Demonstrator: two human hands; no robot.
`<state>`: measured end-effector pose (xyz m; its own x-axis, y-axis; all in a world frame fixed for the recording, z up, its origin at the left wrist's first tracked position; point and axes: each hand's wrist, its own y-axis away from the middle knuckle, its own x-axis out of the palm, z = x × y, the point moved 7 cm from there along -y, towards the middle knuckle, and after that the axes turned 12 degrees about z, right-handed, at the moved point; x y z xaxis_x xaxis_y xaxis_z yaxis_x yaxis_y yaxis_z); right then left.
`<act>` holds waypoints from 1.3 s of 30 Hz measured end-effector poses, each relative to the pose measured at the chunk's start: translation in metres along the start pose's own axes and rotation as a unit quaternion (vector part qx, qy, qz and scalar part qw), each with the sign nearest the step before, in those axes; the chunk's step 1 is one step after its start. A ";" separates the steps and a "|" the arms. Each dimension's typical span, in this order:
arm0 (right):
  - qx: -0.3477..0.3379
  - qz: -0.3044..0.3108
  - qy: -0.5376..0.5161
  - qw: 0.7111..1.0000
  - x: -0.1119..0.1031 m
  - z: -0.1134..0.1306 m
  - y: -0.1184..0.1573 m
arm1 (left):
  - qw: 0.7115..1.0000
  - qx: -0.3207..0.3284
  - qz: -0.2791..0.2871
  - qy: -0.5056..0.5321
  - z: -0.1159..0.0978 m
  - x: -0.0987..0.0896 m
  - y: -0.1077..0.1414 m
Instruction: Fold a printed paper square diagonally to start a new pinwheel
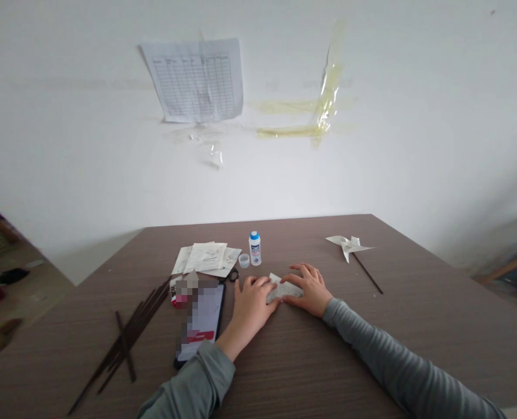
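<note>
head view: left hand [253,304], right hand [307,290] pin folded paper [284,288], roughly crosswise

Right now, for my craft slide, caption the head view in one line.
Left hand and right hand press folded paper on a table, near a bottle and a paper pinwheel.

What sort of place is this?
Probably a paper-craft table in a plain indoor room: a paper pinwheel on a dark stick lies on the wood-grain table, with a bundle of dark sticks and a folded printed paper nearby.
</note>
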<state>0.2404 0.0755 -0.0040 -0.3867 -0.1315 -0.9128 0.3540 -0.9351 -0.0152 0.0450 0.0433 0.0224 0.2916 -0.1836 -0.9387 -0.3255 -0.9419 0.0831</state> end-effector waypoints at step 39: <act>0.024 0.087 -0.019 0.996 -0.001 -0.013 0.001 | 0.981 -0.087 0.165 -0.045 0.045 -0.048 0.030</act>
<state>0.2526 0.0794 -0.0083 -0.3550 -0.3041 -0.8840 0.3775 -0.9117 0.1620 -0.0192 0.0364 0.0546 0.1135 -0.4684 -0.8762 -0.2289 -0.8705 0.4357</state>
